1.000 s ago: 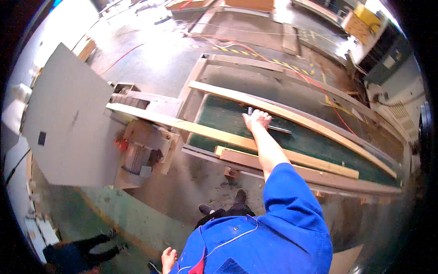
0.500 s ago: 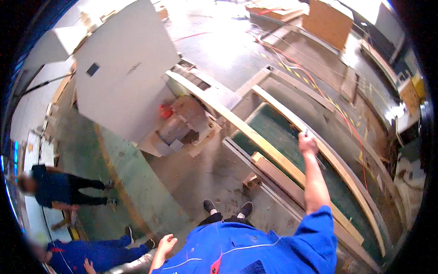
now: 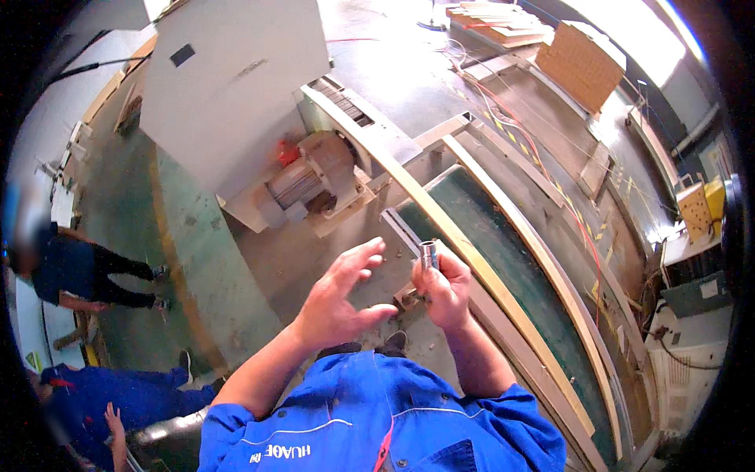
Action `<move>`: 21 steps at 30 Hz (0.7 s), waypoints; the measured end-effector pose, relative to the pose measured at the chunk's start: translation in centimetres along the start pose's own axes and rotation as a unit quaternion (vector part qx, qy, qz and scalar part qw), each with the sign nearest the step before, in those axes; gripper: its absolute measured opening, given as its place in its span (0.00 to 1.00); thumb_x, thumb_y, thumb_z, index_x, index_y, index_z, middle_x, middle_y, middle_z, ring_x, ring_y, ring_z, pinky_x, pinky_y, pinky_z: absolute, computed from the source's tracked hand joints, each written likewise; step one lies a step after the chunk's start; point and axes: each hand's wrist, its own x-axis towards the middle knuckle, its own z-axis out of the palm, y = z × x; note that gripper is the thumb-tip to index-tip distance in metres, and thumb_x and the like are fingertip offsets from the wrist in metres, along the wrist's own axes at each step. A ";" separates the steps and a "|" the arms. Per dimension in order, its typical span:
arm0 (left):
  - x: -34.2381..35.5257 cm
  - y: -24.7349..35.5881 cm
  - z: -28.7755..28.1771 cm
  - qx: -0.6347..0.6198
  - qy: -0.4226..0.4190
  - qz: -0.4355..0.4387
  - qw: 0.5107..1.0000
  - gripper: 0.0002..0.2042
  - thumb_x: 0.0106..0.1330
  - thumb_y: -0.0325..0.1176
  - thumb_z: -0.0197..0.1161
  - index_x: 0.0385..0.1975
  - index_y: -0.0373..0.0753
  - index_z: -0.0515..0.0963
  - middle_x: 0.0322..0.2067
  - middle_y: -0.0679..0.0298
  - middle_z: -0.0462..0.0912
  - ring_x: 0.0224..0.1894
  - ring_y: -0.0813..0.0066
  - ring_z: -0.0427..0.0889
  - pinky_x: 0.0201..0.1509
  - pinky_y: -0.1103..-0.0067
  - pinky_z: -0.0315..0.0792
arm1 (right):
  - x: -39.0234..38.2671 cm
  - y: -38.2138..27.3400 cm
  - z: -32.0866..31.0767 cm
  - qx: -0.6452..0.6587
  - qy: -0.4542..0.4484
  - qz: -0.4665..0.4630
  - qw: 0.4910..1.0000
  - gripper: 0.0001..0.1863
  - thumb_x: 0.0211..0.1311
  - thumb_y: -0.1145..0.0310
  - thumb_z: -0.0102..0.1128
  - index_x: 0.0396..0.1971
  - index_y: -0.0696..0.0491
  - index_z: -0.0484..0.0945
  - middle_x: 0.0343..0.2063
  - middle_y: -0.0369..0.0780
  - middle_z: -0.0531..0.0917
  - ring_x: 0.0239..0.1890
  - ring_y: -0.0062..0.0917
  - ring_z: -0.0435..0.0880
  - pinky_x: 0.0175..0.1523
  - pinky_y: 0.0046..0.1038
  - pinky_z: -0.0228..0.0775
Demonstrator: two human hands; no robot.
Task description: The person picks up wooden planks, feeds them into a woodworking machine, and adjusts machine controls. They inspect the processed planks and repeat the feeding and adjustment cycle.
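Observation:
My right hand (image 3: pixel 447 293) is closed around a short shiny metal socket (image 3: pixel 429 252), whose round hollow end sticks up above the fist. Whatever lies lower in the grip is mostly covered by the fingers. Beside it, my left hand (image 3: pixel 340 297) is open, fingers spread and palm turned toward the socket, without touching it. Both hands are in front of my body, left of a long frame with a green bed (image 3: pixel 511 252) and pale wooden strips (image 3: pixel 452 230).
Ahead stands a large grey panel (image 3: pixel 236 94) beside a motor (image 3: pixel 303 185) on a base. To the left are two people, one in dark clothes (image 3: pixel 67 263) and one in blue (image 3: pixel 141 393). Red hoses (image 3: pixel 543 157) cross the floor at right, near a brown box (image 3: pixel 582 67).
My right hand has come back from over the wooden strip to the front of my body, the metal socket now plainly visible. My left hand has risen beside it, and the view has shifted.

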 end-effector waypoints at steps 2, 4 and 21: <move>-0.4 0.6 -0.4 0.033 0.011 0.043 0.998 0.46 0.48 0.33 0.81 0.70 0.38 0.63 0.63 0.51 0.73 0.61 0.57 0.77 0.63 0.68 0.74 | -0.4 -0.3 3.1 0.060 -0.044 0.049 0.996 0.07 0.65 0.71 0.57 0.27 0.54 0.73 0.24 0.30 0.73 0.26 0.12 0.68 0.30 0.20 0.59; -1.3 -0.1 -1.1 0.081 0.025 0.100 0.991 0.47 0.45 0.35 0.82 0.68 0.38 0.64 0.63 0.50 0.73 0.61 0.54 0.77 0.63 0.66 0.74 | -1.0 0.5 5.4 0.082 -0.087 0.071 0.990 0.08 0.66 0.67 0.57 0.30 0.55 0.75 0.24 0.30 0.75 0.26 0.12 0.69 0.30 0.21 0.61; -17.0 -8.2 -21.1 0.078 0.213 0.006 0.974 0.50 0.42 0.31 0.85 0.66 0.37 0.59 0.56 0.51 0.80 0.57 0.60 0.83 0.55 0.69 0.81 | 2.6 9.6 30.0 0.105 -0.438 0.181 0.874 0.18 0.76 0.57 0.53 0.51 0.56 0.77 0.44 0.35 0.79 0.49 0.22 0.75 0.57 0.30 0.69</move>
